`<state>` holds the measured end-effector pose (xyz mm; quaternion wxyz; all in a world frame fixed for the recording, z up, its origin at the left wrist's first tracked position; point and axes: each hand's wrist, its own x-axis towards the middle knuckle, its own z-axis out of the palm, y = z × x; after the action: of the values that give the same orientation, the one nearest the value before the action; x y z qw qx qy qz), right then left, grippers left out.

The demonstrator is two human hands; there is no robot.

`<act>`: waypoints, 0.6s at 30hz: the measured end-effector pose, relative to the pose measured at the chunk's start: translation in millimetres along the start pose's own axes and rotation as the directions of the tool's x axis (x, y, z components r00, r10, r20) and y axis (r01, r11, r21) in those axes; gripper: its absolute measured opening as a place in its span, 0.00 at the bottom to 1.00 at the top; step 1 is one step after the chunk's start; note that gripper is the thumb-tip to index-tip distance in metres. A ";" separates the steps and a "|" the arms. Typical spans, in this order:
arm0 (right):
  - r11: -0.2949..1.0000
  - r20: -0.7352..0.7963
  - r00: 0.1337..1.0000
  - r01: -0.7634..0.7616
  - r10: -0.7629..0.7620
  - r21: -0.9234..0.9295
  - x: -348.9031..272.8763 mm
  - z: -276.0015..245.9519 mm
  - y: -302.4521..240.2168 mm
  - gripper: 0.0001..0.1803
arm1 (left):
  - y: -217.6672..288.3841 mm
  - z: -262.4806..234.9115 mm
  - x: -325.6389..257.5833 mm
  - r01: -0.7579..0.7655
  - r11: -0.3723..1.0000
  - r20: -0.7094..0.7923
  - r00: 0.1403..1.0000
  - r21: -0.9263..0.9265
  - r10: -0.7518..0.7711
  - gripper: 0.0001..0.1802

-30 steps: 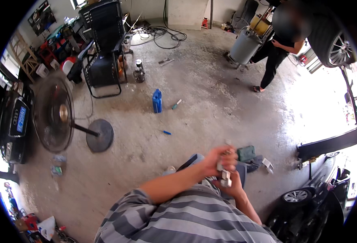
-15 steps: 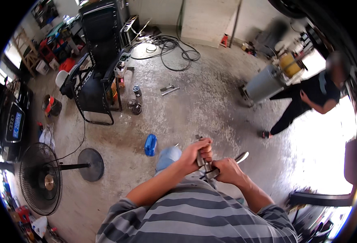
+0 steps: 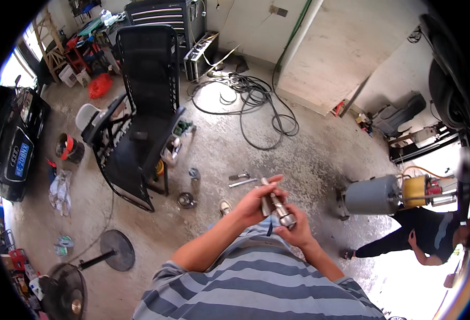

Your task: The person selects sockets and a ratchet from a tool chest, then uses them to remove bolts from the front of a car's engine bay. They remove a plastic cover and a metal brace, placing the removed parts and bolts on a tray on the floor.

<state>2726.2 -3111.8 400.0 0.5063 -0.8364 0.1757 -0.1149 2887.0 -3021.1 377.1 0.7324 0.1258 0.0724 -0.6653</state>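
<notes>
In front of my waist, both hands are on a shiny metal tool (image 3: 281,209), a bar with a thick round head. Its exact kind I cannot make out. My left hand (image 3: 257,204) closes round the upper part, beside a second short metal piece partly hidden by the fingers. Lower down, my right hand (image 3: 299,230) curls its fingers and thumb at the round head. On the floor beyond my left hand lie two metal tools: a bar (image 3: 243,182) and a shorter one (image 3: 239,176) beside it.
A black reclining chair (image 3: 144,136) stands ahead left, a glass jar (image 3: 186,200) near it. A coiled black hose (image 3: 245,88) lies farther back. To the right are a grey tank (image 3: 371,195) and a person in dark clothes (image 3: 429,234). A fan base (image 3: 117,250) stands left.
My view has shifted, and the floor tools now appear closer to my hands. My hands have tilted the metal tool. The blue case and the shiny curved end by my right hand no longer show.
</notes>
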 end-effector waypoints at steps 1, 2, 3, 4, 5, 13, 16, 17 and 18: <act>0.998 -0.093 0.995 0.035 -0.031 0.044 32.9 -13.9 -0.9 0.36 | 28.4 19.2 26.6 0.056 0.987 -0.036 0.998 0.148 -0.051 0.25; 0.996 -0.152 0.988 0.047 -0.035 0.080 62.5 -23.7 4.7 0.39 | 53.8 21.6 57.2 0.095 0.974 -0.019 0.995 0.204 -0.093 0.26; 0.991 -0.207 0.978 0.063 -0.038 0.117 90.7 -32.9 9.8 0.42 | 74.6 21.1 86.2 0.130 0.957 -0.006 0.991 0.260 -0.133 0.27; 0.977 -0.186 0.983 0.046 -0.006 0.209 123.2 -41.0 7.2 0.45 | 92.9 22.1 110.5 0.148 0.939 -0.058 0.989 0.309 -0.137 0.27; 0.964 -0.196 0.980 0.058 -0.005 0.261 158.4 -47.5 8.4 0.45 | 115.2 22.8 137.9 0.160 0.920 -0.111 0.986 0.357 -0.129 0.27; 0.874 -0.191 0.944 -0.155 0.268 0.460 465.3 -79.2 110.1 0.15 | 390.2 -2.8 364.6 0.415 0.797 -0.368 0.892 0.439 -0.262 0.14; 0.876 -0.205 0.933 -0.180 0.296 0.447 597.6 -96.4 124.8 0.13 | 558.4 -70.6 455.8 0.159 0.961 -0.392 0.918 0.226 -0.060 0.12; 0.872 -0.210 0.934 -0.168 0.290 0.459 641.0 -104.3 132.3 0.13 | 625.1 -77.9 475.3 0.043 0.961 -0.476 0.874 0.274 0.096 0.09; 0.884 -0.204 0.934 -0.184 0.294 0.430 679.4 -113.1 136.0 0.12 | 691.1 -74.0 488.6 -0.077 0.947 -0.505 0.830 0.312 0.235 0.08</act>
<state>3279.8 -3539.7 341.2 0.6502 -0.6627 0.3164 -0.1950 3628.5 -3410.0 233.4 0.7099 0.4140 0.1690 -0.5442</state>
